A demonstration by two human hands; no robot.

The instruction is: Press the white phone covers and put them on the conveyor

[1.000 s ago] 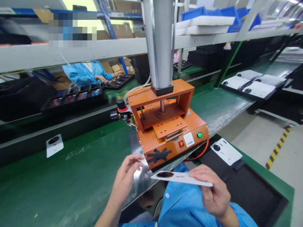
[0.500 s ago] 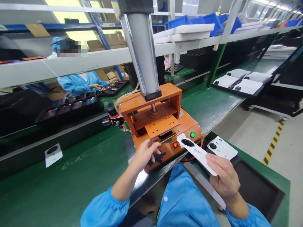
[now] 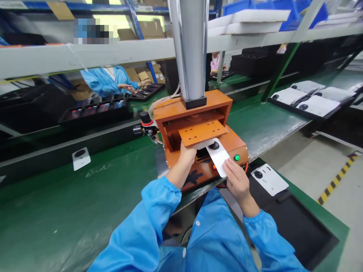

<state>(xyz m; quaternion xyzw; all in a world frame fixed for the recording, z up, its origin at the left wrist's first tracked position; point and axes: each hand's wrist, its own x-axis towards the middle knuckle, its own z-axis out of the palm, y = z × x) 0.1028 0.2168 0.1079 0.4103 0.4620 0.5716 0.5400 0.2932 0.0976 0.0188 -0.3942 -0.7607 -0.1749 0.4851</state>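
My right hand (image 3: 237, 180) grips the lower end of a white phone back cover (image 3: 220, 161) with a black camera ring. The cover is tilted, its upper end just under the front of the orange plate (image 3: 202, 133) of a press machine (image 3: 238, 142). My left hand (image 3: 187, 155) reaches to the left front of the press, and its fingers are hidden beneath that plate. Below the plate shows a dark slot, partly covered by the hand and cover. A lit green button (image 3: 236, 157) sits on the right of the machine's front.
Another white cover (image 3: 269, 179) lies on a black tray (image 3: 306, 226) at the right. One more cover (image 3: 81, 158) rests on the green bench (image 3: 119, 181) at the left. A grey cylinder (image 3: 193, 49) rises above the press. A co-worker (image 3: 109, 81) in blue sits across the bench.
My right hand has brought the phone back cover left and up to the press. My left hand has moved forward, its fingers now under the plate. The view has shifted.
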